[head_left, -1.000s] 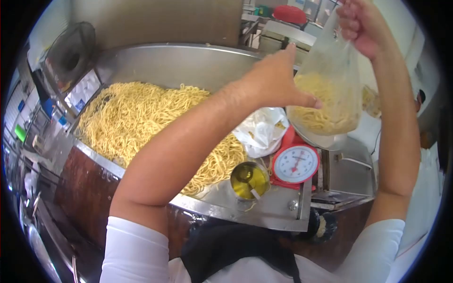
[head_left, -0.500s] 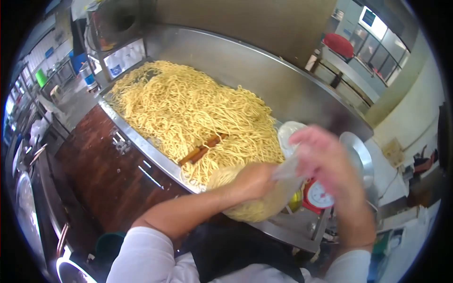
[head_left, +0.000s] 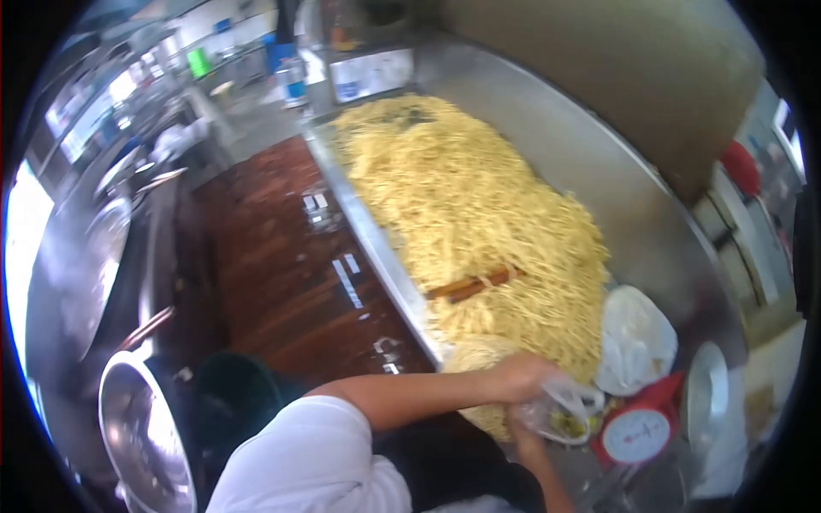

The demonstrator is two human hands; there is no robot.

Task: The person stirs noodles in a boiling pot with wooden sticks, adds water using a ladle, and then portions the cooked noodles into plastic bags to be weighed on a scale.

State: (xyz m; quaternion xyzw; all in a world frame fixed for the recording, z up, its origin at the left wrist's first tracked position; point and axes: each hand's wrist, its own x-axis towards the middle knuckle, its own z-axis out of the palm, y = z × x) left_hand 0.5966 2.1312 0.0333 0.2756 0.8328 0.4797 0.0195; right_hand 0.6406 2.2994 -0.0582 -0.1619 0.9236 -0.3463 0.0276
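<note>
A clear plastic bag of yellow noodles (head_left: 481,352) hangs at the near edge of the metal tray (head_left: 376,256). My left hand (head_left: 523,376) is closed around the gathered neck of the bag, and the loose plastic top sticks out to the right. Just below it, my right hand (head_left: 522,425) is at the bag's neck too, its fingers mostly hidden behind the left hand and the plastic. Beyond the bag lies a large heap of loose noodles (head_left: 496,205), with a pair of brown wooden sticks (head_left: 475,284) resting in it.
A red dial scale (head_left: 637,432) stands right of my hands, beside a round metal pan (head_left: 706,398). A white plastic bag (head_left: 634,338) sits at the tray's right end. On the left are a steel bowl (head_left: 145,436) and a wet reddish-brown floor (head_left: 265,248).
My view has swung left. My right hand, raised above the bag's top before, has come down beneath the left hand. The left hand still grips the bag's neck.
</note>
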